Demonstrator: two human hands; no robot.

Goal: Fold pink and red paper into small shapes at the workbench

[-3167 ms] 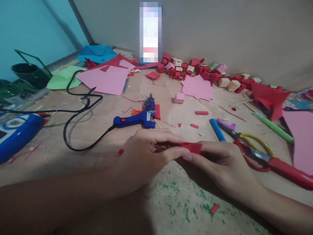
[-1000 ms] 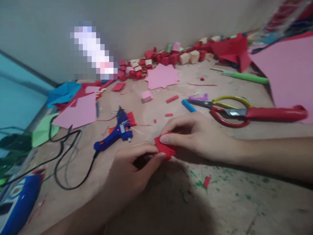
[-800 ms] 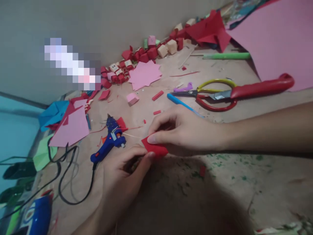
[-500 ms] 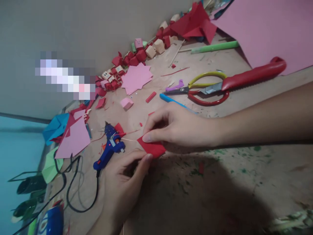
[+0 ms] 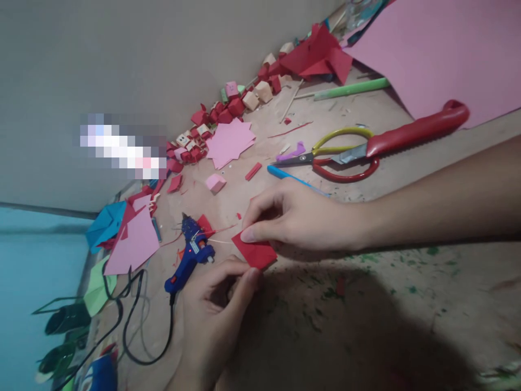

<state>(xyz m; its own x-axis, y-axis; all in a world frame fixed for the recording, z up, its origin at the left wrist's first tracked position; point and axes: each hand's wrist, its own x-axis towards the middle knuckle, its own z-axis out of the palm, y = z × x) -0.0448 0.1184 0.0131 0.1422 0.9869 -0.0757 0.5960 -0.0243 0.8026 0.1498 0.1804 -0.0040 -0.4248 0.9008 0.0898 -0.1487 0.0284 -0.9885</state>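
Between my two hands is a small piece of folded red paper (image 5: pixel 257 253). My right hand (image 5: pixel 285 214) pinches its upper edge between thumb and fingers. The thumb and forefinger of my left hand (image 5: pixel 222 304) close on its lower corner. A blue glue gun (image 5: pixel 189 255) lies left of the paper, its black cord running down toward the front. Beyond my right hand are scissors (image 5: pixel 325 155) with one yellow and one red handle, and a blue stick (image 5: pixel 285 175) beside them. A small red paper strip (image 5: pixel 253 171) lies behind the hand.
Many small folded red and cream paper cubes (image 5: pixel 228 111) line the wall. Pink star-edged paper (image 5: pixel 231 142) and a pink cube (image 5: pixel 215 183) lie in front of them. A red-handled tool (image 5: pixel 419 127) touches the scissors. Large pink paper (image 5: pixel 448 60) covers the far right.
The view has shifted slightly, so most things appear a little lower. Both hands keep hold of the red paper; the left fingertips now sit more at its lower corner.
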